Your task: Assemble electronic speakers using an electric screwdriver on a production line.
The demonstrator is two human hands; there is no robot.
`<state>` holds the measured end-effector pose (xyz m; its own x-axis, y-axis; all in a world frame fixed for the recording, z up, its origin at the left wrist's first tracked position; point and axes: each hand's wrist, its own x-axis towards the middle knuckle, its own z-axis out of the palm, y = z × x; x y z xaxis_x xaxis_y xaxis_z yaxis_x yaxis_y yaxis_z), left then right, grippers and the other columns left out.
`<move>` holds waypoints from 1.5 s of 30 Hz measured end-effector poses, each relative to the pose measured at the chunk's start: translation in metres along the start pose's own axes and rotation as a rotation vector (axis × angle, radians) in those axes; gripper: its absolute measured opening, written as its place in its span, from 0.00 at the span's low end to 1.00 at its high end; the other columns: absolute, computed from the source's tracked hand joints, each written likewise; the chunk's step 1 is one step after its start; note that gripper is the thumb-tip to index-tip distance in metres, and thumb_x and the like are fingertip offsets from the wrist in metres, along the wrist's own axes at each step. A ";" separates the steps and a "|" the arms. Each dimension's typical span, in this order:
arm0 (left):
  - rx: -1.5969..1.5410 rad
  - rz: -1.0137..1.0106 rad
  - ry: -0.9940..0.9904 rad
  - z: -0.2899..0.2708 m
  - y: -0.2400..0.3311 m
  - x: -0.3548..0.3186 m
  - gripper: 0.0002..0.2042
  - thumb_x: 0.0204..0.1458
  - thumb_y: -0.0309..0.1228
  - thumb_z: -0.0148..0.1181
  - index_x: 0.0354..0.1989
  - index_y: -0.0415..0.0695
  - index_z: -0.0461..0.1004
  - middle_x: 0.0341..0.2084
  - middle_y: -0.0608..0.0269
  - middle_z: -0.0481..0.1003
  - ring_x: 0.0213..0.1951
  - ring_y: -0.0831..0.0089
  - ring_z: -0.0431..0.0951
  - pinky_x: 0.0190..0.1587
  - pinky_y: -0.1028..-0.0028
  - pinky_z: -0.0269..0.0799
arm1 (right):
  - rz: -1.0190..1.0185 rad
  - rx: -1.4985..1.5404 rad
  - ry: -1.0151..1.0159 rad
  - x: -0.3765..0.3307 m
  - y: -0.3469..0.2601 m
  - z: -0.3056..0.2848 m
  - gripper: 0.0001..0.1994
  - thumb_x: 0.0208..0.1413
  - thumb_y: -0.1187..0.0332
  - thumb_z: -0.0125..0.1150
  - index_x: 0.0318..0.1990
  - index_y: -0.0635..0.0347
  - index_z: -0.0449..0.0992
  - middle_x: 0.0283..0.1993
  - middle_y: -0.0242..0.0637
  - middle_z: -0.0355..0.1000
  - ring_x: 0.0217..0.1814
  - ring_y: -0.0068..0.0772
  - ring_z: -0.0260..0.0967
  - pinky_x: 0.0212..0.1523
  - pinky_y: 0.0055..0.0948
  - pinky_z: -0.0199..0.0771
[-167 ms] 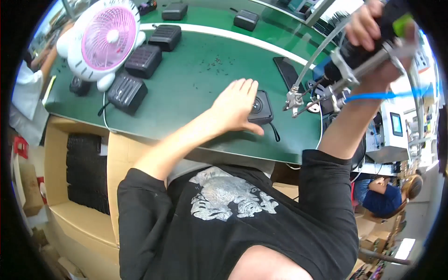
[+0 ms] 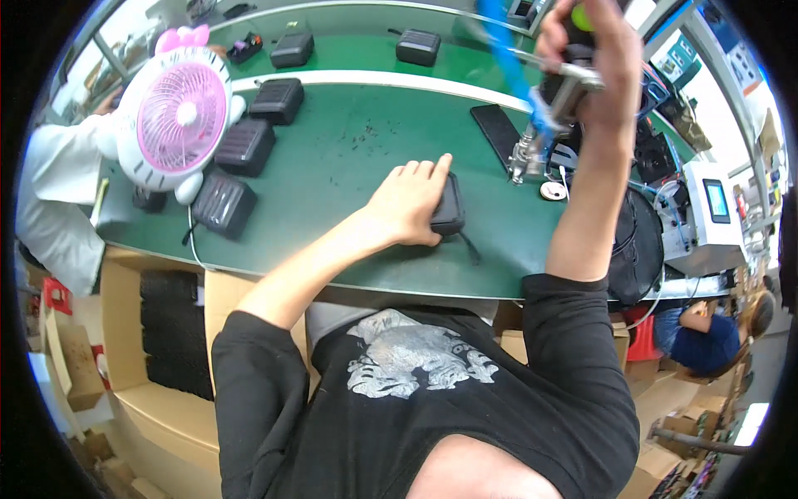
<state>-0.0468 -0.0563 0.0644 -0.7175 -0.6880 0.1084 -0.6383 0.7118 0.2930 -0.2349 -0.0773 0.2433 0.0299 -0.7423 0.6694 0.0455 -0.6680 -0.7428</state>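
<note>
Head view, looking straight down: at the lower centre of the frame sits the person's black T-shirt with a pale grey print (image 2: 416, 366), and both bare forearms reach up from it. Just above, at mid-frame, the left hand (image 2: 407, 204) lies flat, fingers together and stretched out, pressed on top of a small black rectangular box with rounded corners (image 2: 449, 206), pinning it to the green work surface (image 2: 349, 158); a thin black lead trails off the box toward the lower right. Over on the right side, the right hand (image 2: 594, 58) is raised high, fingers wrapped tight around a hanging metal power screwdriver with a blue hose (image 2: 544, 108), its tip pointing down just above and to the right of the box, clear of it. Left of centre, four more black ribbed boxes (image 2: 245, 145) lie close to a pink and white round desk fan (image 2: 174, 116) in the upper left. Farther up, past a white strip, two more black boxes (image 2: 293, 50) rest on the far green lane.
</note>
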 end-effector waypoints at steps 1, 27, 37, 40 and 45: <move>-0.060 0.017 0.055 -0.009 -0.009 -0.004 0.52 0.31 0.36 0.73 0.66 0.30 0.50 0.53 0.38 0.65 0.59 0.45 0.64 0.63 0.60 0.61 | 0.048 -0.010 0.034 -0.003 0.003 0.002 0.19 0.58 0.53 0.60 0.30 0.62 0.71 0.19 0.33 0.69 0.15 0.23 0.66 0.17 0.20 0.66; -0.223 -0.037 0.433 0.043 -0.119 0.338 0.49 0.37 0.40 0.74 0.63 0.25 0.52 0.60 0.35 0.58 0.63 0.47 0.60 0.66 0.62 0.58 | -0.007 0.177 -0.178 -0.015 -0.007 0.040 0.25 0.44 0.55 0.73 0.31 0.68 0.66 0.20 0.51 0.69 0.23 0.56 0.72 0.25 0.42 0.71; 0.317 0.158 0.045 -0.018 -0.150 0.317 0.45 0.50 0.57 0.61 0.68 0.37 0.53 0.67 0.40 0.54 0.70 0.48 0.51 0.70 0.54 0.47 | -0.045 0.081 -0.079 -0.014 -0.001 0.024 0.26 0.44 0.54 0.72 0.32 0.68 0.65 0.18 0.51 0.68 0.22 0.59 0.70 0.25 0.44 0.71; 0.553 0.032 -0.166 -0.038 -0.194 0.288 0.54 0.41 0.63 0.65 0.69 0.37 0.52 0.67 0.41 0.54 0.69 0.49 0.53 0.70 0.57 0.50 | -0.049 0.074 -0.092 -0.015 -0.005 0.027 0.26 0.45 0.53 0.71 0.34 0.70 0.65 0.18 0.52 0.68 0.23 0.59 0.70 0.26 0.45 0.72; 0.409 0.055 -0.136 -0.026 -0.206 0.270 0.57 0.32 0.53 0.75 0.69 0.40 0.49 0.65 0.48 0.56 0.65 0.49 0.58 0.67 0.59 0.57 | -0.022 0.053 -0.135 -0.013 -0.006 0.024 0.27 0.44 0.54 0.71 0.35 0.71 0.66 0.19 0.53 0.68 0.24 0.60 0.70 0.28 0.46 0.73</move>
<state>-0.1016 -0.3924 0.0581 -0.7665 -0.6419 -0.0208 -0.6362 0.7632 -0.1129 -0.2114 -0.0625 0.2391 0.1622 -0.7110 0.6842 0.1005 -0.6779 -0.7283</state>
